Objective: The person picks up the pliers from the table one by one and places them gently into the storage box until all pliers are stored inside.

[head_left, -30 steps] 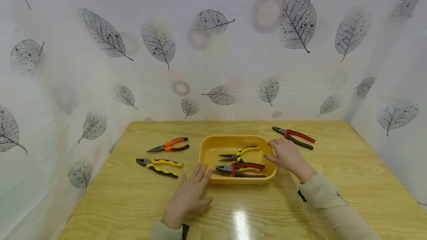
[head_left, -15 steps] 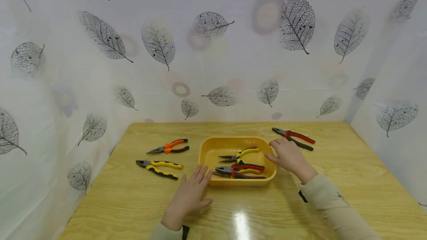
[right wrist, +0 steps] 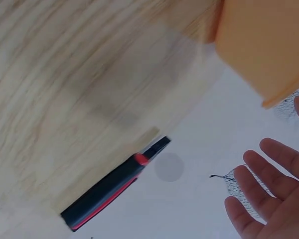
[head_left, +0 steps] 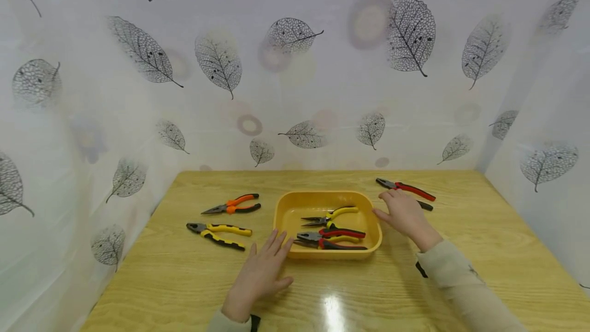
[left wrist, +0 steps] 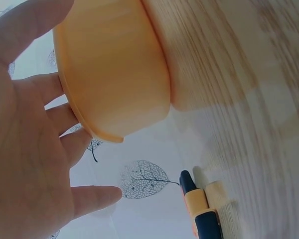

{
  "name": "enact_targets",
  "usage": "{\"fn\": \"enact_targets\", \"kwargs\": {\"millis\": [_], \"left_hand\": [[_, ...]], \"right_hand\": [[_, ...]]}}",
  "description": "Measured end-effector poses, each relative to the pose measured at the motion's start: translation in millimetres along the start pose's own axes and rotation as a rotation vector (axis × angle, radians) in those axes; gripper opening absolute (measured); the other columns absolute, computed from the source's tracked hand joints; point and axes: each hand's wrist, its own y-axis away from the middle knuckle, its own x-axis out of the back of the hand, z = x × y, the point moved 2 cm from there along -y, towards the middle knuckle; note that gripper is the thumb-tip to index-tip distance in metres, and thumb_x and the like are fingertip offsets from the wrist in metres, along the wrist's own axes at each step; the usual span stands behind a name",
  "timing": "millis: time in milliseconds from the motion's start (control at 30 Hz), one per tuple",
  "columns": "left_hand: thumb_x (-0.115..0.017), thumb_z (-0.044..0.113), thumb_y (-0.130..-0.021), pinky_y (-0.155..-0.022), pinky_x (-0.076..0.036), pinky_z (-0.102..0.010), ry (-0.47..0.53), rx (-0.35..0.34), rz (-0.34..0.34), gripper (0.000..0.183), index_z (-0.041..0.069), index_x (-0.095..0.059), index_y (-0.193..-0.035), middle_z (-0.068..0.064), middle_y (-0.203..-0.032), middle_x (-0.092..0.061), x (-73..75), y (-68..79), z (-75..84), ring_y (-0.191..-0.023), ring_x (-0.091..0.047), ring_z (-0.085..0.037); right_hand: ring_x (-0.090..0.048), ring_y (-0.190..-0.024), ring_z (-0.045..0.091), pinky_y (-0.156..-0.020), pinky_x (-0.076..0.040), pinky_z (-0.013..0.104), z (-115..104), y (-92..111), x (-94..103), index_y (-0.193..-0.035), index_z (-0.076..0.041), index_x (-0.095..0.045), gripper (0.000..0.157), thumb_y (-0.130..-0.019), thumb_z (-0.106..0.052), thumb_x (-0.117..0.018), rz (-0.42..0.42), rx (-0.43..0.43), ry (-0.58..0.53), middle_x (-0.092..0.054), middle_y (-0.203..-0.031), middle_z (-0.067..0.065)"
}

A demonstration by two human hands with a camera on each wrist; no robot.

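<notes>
A yellow plastic tray (head_left: 332, 254) stands mid-table. Inside lie yellow-handled needle-nose pliers (head_left: 343, 210) and red-and-black combination pliers (head_left: 346, 231), whose handles partly cover the yellow ones. My left hand (head_left: 259, 274) has its fingers spread, with the fingertips at the tray's front left corner; the left wrist view shows them along the rim (left wrist: 72, 107). My right hand (head_left: 405, 218) is spread just beyond the tray's right rim, holding nothing. It partly hides other red-and-black pliers (head_left: 415, 191) behind it; the right wrist view shows these pliers (right wrist: 107, 189) apart from the fingers.
Left of the tray lie orange-and-black needle-nose pliers (head_left: 235, 205) and, nearer, yellow-and-black combination pliers (head_left: 221, 232). Behind the wooden table (head_left: 156, 286) hangs a white leaf-printed curtain (head_left: 322, 86), which also runs along both sides.
My right hand has shifted slightly right, away from the tray's rim, and covers more of the red-and-black pliers behind it. The left hand and the tray stay put.
</notes>
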Motion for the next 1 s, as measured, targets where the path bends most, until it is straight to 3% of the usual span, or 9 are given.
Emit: {"fn": "enact_targets", "kwargs": {"millis": [267,633,1000], "left_hand": [[-0.062,0.048,-0.076,-0.092,-0.023,-0.062,-0.013,0.0,0.006,0.081,0.012,-0.028,-0.14,-0.01,-0.144,-0.021,0.4,0.8,0.0,-0.132,-0.012,-0.027],[-0.062,0.047,-0.077,-0.092,-0.022,-0.063,0.006,0.014,-0.006,0.08,0.012,-0.027,-0.14,-0.01,-0.144,-0.02,0.8,1.9,0.5,-0.132,-0.011,-0.027],[-0.061,0.048,-0.077,-0.092,-0.022,-0.063,-0.008,0.007,0.009,0.08,0.012,-0.028,-0.14,-0.01,-0.144,-0.021,-1.6,1.5,-0.3,-0.132,-0.012,-0.027]], "right_hand": [[-0.049,-0.093,0.04,-0.073,-0.043,0.051,29.6,-6.8,-14.8,-0.109,0.008,-0.055,0.047,-0.082,-0.031,-0.061,-0.118,-0.127,-0.043,-0.054,-0.104,0.025],[-0.04,-0.103,0.048,-0.081,-0.038,0.055,51.5,-13.8,-25.1,-0.112,0.013,-0.048,0.046,-0.086,-0.024,-0.056,-0.201,-0.206,-0.139,-0.044,-0.111,0.034],[-0.036,-0.106,0.05,-0.084,-0.034,0.058,78.9,-14.5,-39.7,-0.122,0.018,-0.035,0.058,-0.089,-0.027,-0.052,-0.244,-0.249,-0.071,-0.037,-0.117,0.038]]}}
